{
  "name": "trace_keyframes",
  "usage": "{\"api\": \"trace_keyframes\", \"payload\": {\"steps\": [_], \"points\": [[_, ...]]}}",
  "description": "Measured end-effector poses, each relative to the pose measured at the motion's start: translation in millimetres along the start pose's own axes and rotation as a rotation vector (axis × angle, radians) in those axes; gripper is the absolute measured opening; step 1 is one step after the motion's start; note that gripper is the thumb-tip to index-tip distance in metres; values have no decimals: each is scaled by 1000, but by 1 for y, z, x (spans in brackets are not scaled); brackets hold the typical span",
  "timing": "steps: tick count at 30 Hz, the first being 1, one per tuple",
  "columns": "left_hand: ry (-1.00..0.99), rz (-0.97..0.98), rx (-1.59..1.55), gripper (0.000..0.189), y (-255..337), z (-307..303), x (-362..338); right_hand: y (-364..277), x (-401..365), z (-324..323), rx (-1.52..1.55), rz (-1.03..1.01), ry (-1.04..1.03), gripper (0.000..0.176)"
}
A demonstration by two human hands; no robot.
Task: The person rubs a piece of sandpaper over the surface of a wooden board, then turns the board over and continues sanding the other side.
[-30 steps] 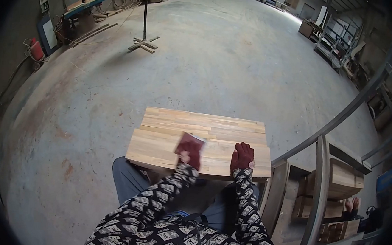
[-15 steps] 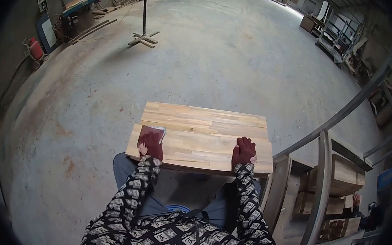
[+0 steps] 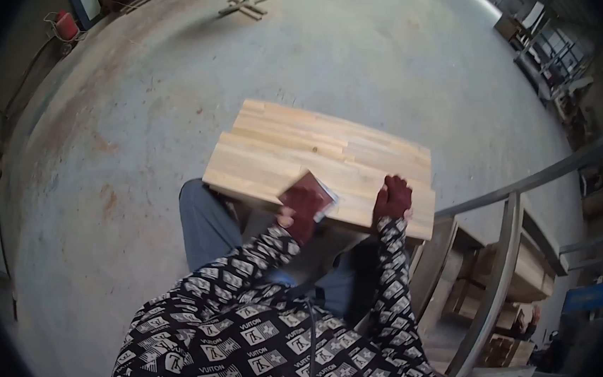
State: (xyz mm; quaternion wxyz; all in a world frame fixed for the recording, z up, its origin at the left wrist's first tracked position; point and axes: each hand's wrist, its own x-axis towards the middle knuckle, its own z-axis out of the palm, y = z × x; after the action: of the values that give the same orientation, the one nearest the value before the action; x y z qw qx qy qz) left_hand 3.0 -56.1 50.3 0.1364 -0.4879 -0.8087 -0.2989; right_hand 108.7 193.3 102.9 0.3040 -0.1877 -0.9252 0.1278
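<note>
My left hand (image 3: 302, 210), in a dark red glove, presses a reddish-brown sheet of sandpaper (image 3: 328, 198) onto the front part of a light wooden board (image 3: 268, 161). The sheet lies at a slant near the board's front edge, and its pale edge shows on the right. A second light board (image 3: 362, 136) lies behind the first. Toward the right end, my right hand (image 3: 393, 198), gloved in the same red, rests on the front board with its fingers together; nothing shows in it.
Metal rails (image 3: 504, 268) stand close on the right, with wooden boxes (image 3: 518, 276) behind them. A co-worker's hand (image 3: 534, 317) shows there. A stand with a crossed base (image 3: 243, 7) is ahead, and a red object (image 3: 65, 26) is far left.
My left hand and the sandpaper have moved right along the board, and the sheet has turned. The view has shifted, so the boards sit higher and slanted. My right hand stays near the right end.
</note>
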Motion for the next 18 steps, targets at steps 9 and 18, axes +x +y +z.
{"api": "trace_keyframes", "payload": {"steps": [9, 18], "points": [[-12, -289, 496, 29, -83, -54, -20, 11, -3, 3, -16, 48, -17, 27], [-9, 109, -50, 33, 49, 12, 12, 8, 0, 4, -13, -16, 13, 30]]}}
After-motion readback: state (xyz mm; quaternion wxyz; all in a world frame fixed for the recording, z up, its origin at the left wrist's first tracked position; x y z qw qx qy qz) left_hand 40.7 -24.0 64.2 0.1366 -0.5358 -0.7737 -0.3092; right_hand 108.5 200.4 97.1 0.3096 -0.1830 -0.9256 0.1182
